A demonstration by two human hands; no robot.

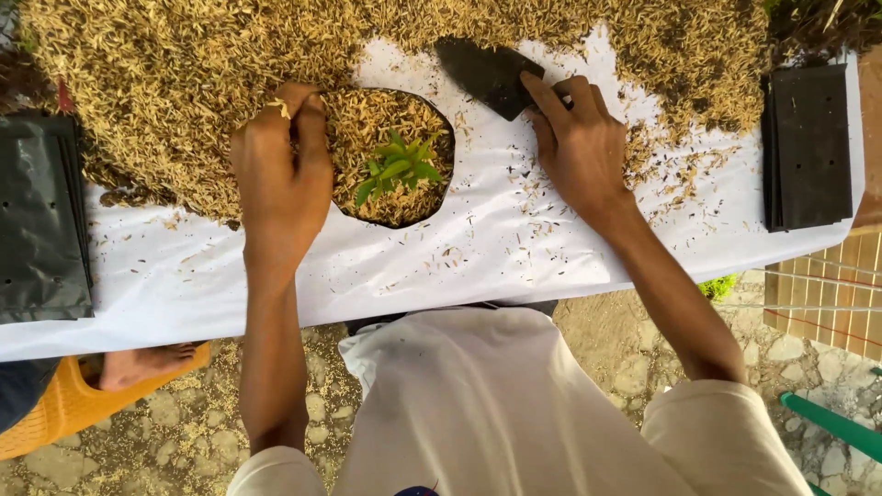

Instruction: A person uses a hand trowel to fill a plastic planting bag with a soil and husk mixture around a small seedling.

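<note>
Foot (138,365): another person's, bare, on an orange seat (64,413), nearer than the left hand and to its left, over stone paving (625,358).

Sheet (478,257): white, covers the table under both hands, flecked with husk.

Left hand (280,174): curled, fingers gripping the left rim of the bag and pressing into its filling.

Bag (439,129): black, round, open-topped, between the hands and touching the left one; packed with husk. Seedling (397,168): green, upright in its middle.

Right hand (579,138): fingers laid flat, pinning the flat bag; well apart from the round bag.

Flat bag (487,73): black, empty, folded, under the right fingertips, just beyond the round bag.

Bag stacks: one (41,220) far left of the left hand, one (810,147) far right of the right hand.

Husk heap (165,83): golden, beyond both hands, spreading across the far table edge.
</note>
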